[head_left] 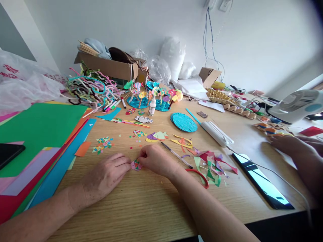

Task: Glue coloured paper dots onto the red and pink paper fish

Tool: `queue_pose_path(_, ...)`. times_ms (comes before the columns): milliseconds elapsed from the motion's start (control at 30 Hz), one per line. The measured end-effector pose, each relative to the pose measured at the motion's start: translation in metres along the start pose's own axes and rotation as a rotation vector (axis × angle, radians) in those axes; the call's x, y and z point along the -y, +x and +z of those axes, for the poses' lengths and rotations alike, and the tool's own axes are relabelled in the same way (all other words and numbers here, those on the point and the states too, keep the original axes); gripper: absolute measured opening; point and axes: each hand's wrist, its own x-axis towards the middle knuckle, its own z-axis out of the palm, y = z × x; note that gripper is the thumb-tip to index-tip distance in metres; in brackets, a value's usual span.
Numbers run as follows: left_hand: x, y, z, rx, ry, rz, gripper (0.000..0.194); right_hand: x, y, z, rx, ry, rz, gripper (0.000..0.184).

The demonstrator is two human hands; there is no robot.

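A small pink paper fish (136,165) with colored triangles on its body lies on the table between my hands. My left hand (108,173) has its fingertips closed on the fish's head end. My right hand (155,159) pinches just above the tail end; whatever is between its fingertips is hidden. Behind it lie paper fish cutouts (160,135) in green, purple and yellow. Small triangle scraps (103,144) and paper dots (139,133) sit in piles beyond my left hand. A pen (176,154) and orange-handled scissors (202,177), partly hidden by my right forearm, lie to the right.
Colored paper sheets (42,124) are stacked left. A glue bottle (152,107) stands before decorated fish models (141,101). Rightward are blue discs (183,122), paper offcuts (212,164), a power strip (217,133), a phone (262,181) and another person's hand (285,146).
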Motion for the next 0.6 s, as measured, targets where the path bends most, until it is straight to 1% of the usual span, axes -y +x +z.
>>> queue_pose_path(200,0.000,-0.002,0.001,-0.011,0.003,-0.005,0.038,0.002,-0.001,-0.002,0.016,-0.024,0.019,0.018)
queue_pose_path(367,0.001,-0.002,0.001,0.027,-0.025,-0.019,0.036,0.001,-0.001,-0.002,0.007,0.021,-0.001,0.015)
queue_pose_path(433,0.001,-0.004,0.002,0.017,-0.046,-0.018,0.036,-0.002,-0.001,-0.002,-0.001,0.086,0.001,0.013)
queue_pose_path(500,0.001,-0.005,0.002,-0.009,-0.095,-0.042,0.034,-0.005,-0.001,-0.004,-0.010,0.200,-0.005,0.010)
queue_pose_path(567,0.003,-0.005,0.001,-0.026,-0.197,-0.134,0.030,-0.008,-0.001,-0.007,-0.005,0.368,-0.026,0.007)
queue_pose_path(600,0.004,-0.004,0.000,-0.029,-0.265,-0.213,0.027,-0.009,-0.001,-0.008,0.000,0.458,-0.043,0.006)
